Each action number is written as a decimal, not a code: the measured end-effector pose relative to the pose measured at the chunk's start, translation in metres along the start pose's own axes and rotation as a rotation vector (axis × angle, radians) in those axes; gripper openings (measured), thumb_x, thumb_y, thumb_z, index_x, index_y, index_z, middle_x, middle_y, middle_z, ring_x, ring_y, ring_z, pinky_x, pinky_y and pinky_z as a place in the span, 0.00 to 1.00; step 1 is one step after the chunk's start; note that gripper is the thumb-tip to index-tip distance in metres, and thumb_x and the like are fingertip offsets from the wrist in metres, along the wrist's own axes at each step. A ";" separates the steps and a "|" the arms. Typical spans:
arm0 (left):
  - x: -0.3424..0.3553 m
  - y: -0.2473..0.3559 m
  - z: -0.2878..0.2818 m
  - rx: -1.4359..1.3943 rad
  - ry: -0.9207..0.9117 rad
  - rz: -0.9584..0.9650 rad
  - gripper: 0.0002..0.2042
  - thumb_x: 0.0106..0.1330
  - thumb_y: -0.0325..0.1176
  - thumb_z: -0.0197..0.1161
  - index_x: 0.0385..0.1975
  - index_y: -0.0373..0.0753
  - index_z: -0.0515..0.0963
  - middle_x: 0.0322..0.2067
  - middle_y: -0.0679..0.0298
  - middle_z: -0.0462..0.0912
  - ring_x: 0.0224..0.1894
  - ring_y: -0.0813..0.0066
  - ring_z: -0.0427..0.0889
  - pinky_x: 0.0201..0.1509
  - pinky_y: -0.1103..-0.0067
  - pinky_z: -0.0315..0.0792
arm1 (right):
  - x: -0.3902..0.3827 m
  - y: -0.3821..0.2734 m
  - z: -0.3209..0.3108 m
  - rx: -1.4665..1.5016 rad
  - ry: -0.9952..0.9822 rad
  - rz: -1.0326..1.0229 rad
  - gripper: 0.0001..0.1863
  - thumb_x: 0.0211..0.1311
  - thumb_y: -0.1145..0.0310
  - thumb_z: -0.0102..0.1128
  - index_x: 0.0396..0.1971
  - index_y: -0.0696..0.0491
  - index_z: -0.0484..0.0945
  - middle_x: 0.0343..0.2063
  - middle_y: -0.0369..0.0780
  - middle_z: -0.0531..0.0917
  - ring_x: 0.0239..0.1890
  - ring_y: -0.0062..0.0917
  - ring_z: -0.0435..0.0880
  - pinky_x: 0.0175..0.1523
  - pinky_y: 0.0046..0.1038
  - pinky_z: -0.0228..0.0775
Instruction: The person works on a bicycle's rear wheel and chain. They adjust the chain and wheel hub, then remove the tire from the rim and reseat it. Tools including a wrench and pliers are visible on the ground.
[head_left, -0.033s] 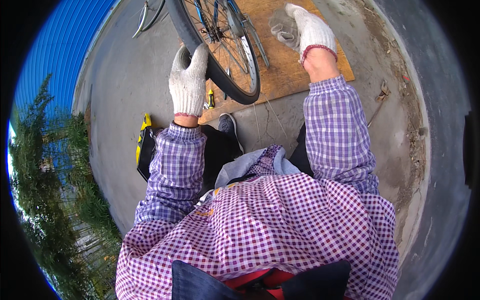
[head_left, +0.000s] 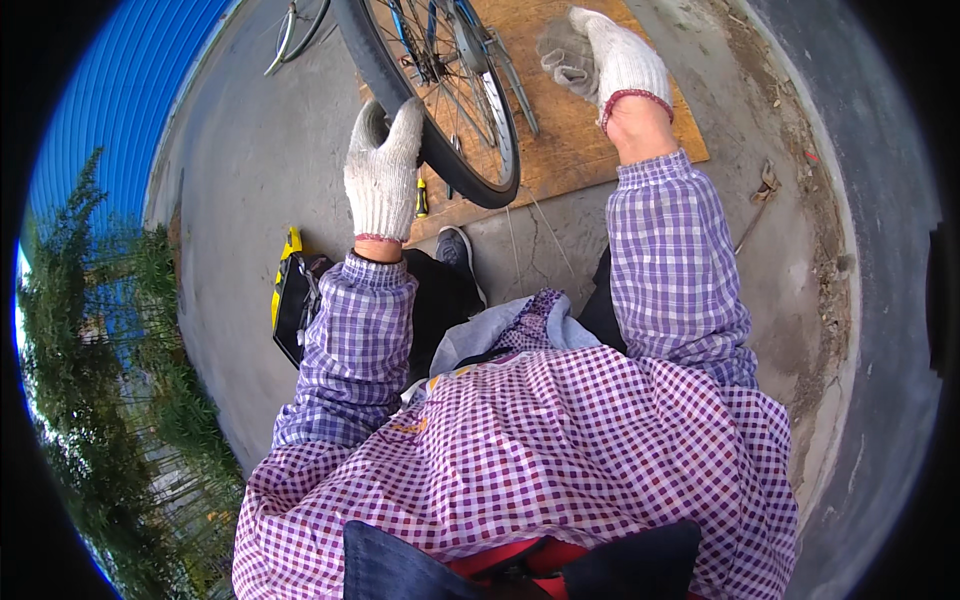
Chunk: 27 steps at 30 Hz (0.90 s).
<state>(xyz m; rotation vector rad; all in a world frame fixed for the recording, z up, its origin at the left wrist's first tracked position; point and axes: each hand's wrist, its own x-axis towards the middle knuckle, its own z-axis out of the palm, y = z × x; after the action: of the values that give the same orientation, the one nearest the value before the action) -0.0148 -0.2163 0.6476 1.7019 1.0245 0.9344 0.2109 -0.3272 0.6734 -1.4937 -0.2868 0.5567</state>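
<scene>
A bicycle wheel with a black tyre [head_left: 381, 72] stands at the upper middle, tilted in view, with spokes and part of a blue frame [head_left: 403, 40] behind it. My left hand [head_left: 384, 165], in a white knitted glove, is at the tyre's near left side. Its thumb lies over the tyre's outer edge and stands apart from the fingers, which do not wrap round the tyre. To the right of the wheel, my gloved right hand [head_left: 612, 62] hangs above the board, touching nothing I can see. Its fingers are loosely bent, partly blurred, and apart.
Under the wheel lies a brown wooden board [head_left: 575, 165] on concrete. A yellow-and-black screwdriver [head_left: 421, 198] rests near its left edge, close to my shoe [head_left: 455, 252]. A black-and-yellow case [head_left: 287, 305] sits by my left forearm. Part of another wheel [head_left: 288, 45] shows far left.
My left hand has shifted slightly right and toward me along the tyre, its thumb a little lower. The wheel and my right hand look nearly the same.
</scene>
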 end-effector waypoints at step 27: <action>-0.052 -0.067 0.050 0.271 -0.210 -0.059 0.17 0.66 0.39 0.71 0.47 0.33 0.83 0.36 0.59 0.90 0.38 0.72 0.89 0.44 0.74 0.79 | 0.060 0.090 -0.020 0.669 -0.183 0.198 0.12 0.70 0.66 0.64 0.49 0.53 0.80 0.36 0.42 0.87 0.34 0.38 0.89 0.38 0.42 0.87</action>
<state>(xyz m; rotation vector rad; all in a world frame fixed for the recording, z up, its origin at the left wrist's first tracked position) -0.0040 -0.2639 0.5619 1.9355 1.0895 0.5829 0.2563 -0.3153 0.5737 -0.8271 -0.0753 0.8526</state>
